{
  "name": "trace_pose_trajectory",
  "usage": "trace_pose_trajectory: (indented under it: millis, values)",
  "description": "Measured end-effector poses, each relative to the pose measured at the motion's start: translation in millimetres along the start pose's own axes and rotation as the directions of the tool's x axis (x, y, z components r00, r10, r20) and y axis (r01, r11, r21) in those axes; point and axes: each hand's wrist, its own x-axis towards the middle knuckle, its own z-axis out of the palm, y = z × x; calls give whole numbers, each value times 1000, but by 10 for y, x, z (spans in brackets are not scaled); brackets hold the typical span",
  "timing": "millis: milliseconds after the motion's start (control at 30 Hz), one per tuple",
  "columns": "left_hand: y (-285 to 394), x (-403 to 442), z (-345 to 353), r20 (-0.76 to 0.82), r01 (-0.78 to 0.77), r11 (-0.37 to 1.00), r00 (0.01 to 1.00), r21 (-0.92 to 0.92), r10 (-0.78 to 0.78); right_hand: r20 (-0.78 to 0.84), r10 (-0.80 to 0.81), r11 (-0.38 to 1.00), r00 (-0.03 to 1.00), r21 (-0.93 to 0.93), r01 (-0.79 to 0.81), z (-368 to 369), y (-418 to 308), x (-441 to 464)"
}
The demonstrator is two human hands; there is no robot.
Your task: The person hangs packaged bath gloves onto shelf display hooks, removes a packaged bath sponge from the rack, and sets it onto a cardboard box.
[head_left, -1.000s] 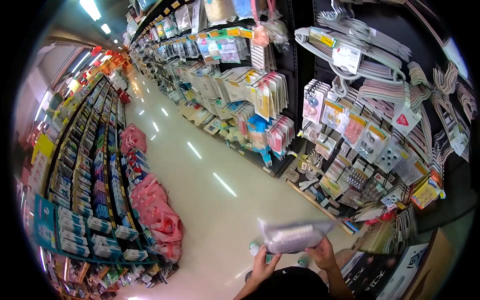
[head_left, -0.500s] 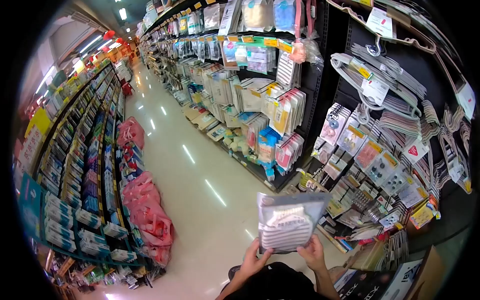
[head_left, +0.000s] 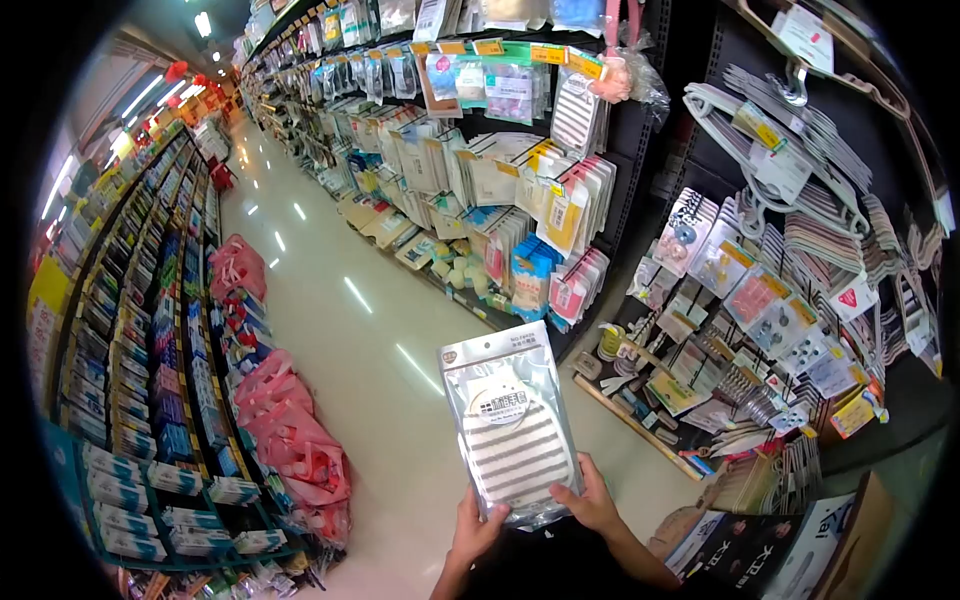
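The two hands [head_left: 597, 502] hold the lower part of one plastic packet [head_left: 508, 425] with a striped item [head_left: 515, 460] inside. Pink bags [head_left: 285, 425] lie beside the left shelf [head_left: 168, 385], and hangers [head_left: 820, 243] hang at the right.

Fine print [head_left: 503, 411] on pkg [head_left: 518, 465] illeg.

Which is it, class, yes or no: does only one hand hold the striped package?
No; the left hand and the right hand both hold the striped package near its lower end.
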Motion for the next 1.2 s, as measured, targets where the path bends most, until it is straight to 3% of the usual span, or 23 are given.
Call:
trace_pose_trajectory:
  millis: [133,200,233,333,433,533,733,1000,1100,1200]
  values:
    - [-13,199,71,44,-8,999,999,49,5,52,234,968,971,81,-238,-274,150,190]
    - [-23,371,127,51,42,992,998,116,-48,48,225,938,973,261,-230,-327,227,359]
    - [24,425,196,2,45,997,999,63,-45,42,218,910,975,353,-218,-352,244,435]
    - [101,644,465,-102,16,999,995,-36,-19,30,198,924,980,329,-196,-531,218,668]
    - [75,900,642,-65,44,994,997,-98,-50,38,82,958,996,271,-89,-773,148,929]
    - [290,1152,884,-50,60,979,996,-195,-71,40,67,978,997,196,-74,-1026,43,1133]
    - [305,1545,1339,-22,-10,977,1000,-211,5,31,43,981,999,189,-48,-1517,-161,1358]
    - [284,1846,1832,-10,41,974,999,-222,-44,-2,-42,997,999,67,42,-2046,-353,1653]
    - [311,1962,1882,-3,27,971,1000,-237,-29,66,-46,997,997,66,42,-2165,-388,1792]
    - [313,2121,1807,23,69,979,998,-193,-66,11,-94,996,996,6,94,-2150,-459,1924]
